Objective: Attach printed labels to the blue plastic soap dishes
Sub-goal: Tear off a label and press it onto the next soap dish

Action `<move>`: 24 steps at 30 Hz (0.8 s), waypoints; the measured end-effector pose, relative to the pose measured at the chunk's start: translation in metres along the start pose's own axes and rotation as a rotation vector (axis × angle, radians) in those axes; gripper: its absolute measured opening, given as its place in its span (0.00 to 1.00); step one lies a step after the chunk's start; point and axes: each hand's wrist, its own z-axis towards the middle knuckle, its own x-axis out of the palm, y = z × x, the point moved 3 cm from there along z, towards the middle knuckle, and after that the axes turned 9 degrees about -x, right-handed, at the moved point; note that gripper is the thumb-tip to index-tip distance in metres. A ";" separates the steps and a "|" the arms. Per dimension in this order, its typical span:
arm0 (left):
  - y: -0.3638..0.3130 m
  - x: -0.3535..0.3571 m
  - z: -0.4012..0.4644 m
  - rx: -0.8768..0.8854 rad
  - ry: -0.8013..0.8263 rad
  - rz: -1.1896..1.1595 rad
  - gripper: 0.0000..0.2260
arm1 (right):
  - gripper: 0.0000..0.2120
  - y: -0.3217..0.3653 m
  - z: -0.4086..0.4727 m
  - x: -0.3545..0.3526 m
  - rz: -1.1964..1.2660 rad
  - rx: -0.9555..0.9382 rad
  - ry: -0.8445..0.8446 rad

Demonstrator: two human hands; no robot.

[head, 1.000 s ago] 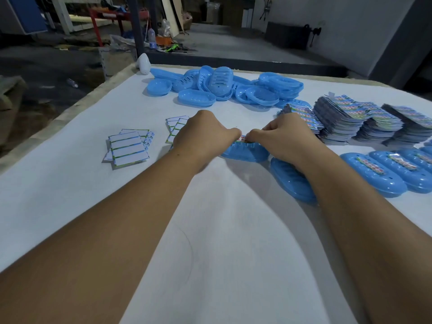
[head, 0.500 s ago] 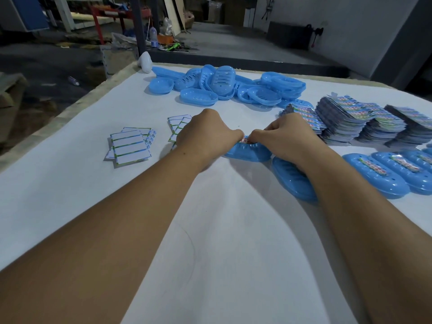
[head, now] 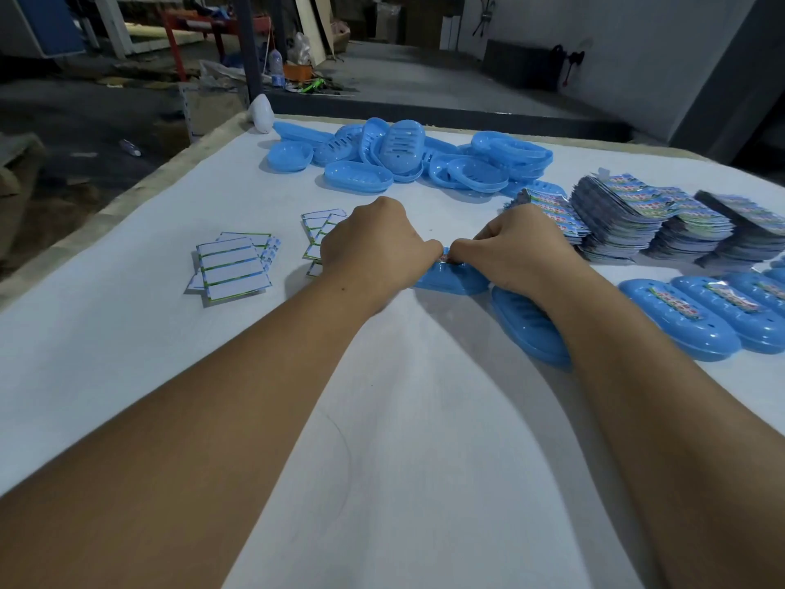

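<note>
Label held down on a soap dish at the table's centre.

The left hand (head: 376, 244) and right hand (head: 516, 248) are seen curled, fingertips meeting over a printed label (head: 445, 257) pinched against the top of a blue soap dish (head: 450, 280) on the white table (head: 403, 440). A second dish (head: 524, 329) lies just beside it under the right wrist. Labelled dishes (head: 679, 318) are lined up on the right, loose dishes (head: 399, 153) piled at the far edge, label stacks (head: 628, 214) near them, and backing cards (head: 233, 269) on the left.
</note>
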 end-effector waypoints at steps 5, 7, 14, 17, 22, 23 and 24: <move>-0.004 0.000 -0.001 0.045 -0.055 0.068 0.14 | 0.22 0.001 -0.001 -0.001 -0.030 -0.005 0.001; -0.004 0.000 -0.002 0.065 -0.073 0.089 0.15 | 0.21 0.002 -0.001 -0.001 -0.061 -0.009 0.005; -0.002 -0.004 -0.007 0.132 -0.152 0.128 0.17 | 0.26 -0.001 -0.001 -0.006 -0.119 0.013 0.041; 0.003 -0.004 -0.007 0.104 -0.136 0.068 0.19 | 0.23 -0.003 -0.001 -0.007 -0.073 0.007 0.054; 0.014 -0.009 0.002 0.028 -0.112 -0.136 0.13 | 0.14 -0.007 -0.001 -0.014 0.115 -0.042 -0.059; 0.015 -0.011 0.003 0.019 -0.126 -0.155 0.12 | 0.11 -0.005 -0.001 -0.015 0.126 -0.078 -0.072; 0.017 -0.013 0.004 0.012 -0.140 -0.165 0.11 | 0.07 -0.002 -0.003 -0.016 0.129 -0.115 -0.057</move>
